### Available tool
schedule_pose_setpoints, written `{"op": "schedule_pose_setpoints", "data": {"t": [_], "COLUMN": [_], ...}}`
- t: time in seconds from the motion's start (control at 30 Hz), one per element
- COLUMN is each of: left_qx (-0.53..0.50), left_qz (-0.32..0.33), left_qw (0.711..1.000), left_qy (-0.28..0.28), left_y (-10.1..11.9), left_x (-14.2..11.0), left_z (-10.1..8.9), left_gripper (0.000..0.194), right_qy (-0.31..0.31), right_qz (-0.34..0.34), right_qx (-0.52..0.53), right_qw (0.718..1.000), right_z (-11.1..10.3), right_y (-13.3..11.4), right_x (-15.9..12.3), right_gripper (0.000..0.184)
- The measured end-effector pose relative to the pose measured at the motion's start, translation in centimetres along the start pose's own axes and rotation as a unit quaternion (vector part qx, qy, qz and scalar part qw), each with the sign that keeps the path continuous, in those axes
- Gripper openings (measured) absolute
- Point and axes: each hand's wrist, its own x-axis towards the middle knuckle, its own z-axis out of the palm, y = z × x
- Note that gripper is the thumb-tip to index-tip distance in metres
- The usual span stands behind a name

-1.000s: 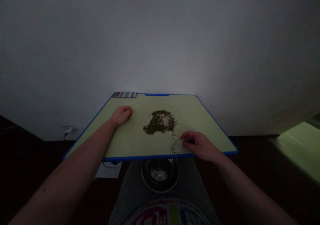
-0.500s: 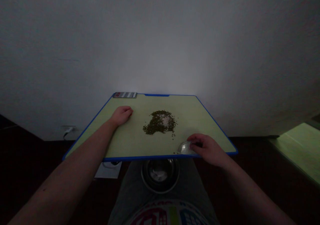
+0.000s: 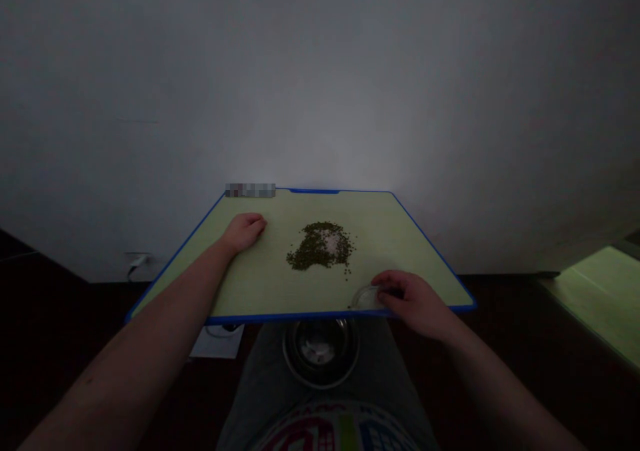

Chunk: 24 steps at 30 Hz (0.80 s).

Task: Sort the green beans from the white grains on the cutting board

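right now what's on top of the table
A grain pile, partly pale, a pixelated rectangle and the left hand. The left forearm and the right hand, gripping a clear object, hide what's beneath.

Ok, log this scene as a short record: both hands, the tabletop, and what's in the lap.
Left hand: left hand, loosely curled on the tabletop, left of the grains
Right hand: right hand, thumb and fingers on a clear round-edged piece near the front edge
Centre: small dark-green grains in a spread heap, with a pale patch; a few stray grains
Far left corner: a flat item, pixelated
Lap: metal bowl
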Motion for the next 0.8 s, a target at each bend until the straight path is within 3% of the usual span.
{"op": "schedule_pose_setpoints", "data": {"t": [0.17,0.8], "left_qx": [0.000,0.005], "left_qz": [-0.007,-0.011], "left_qw": [1.000,1.000], "left_qy": [0.001,-0.006], "left_y": [0.0,0.3], "left_x": [-0.1,0.0], "left_z": [0.0,-0.1], "left_gripper": [0.027,0.028], "right_qy": [0.032,-0.008], "right_qz": [-0.009,-0.013], "right_qx": [-0.013,-0.007], "right_qw": [0.999,1.000], "right_z": [-0.2,1.1], "right_y": [0.2,-1.0], "right_x": [0.8,0.4], "right_gripper": [0.021,0.023]}}
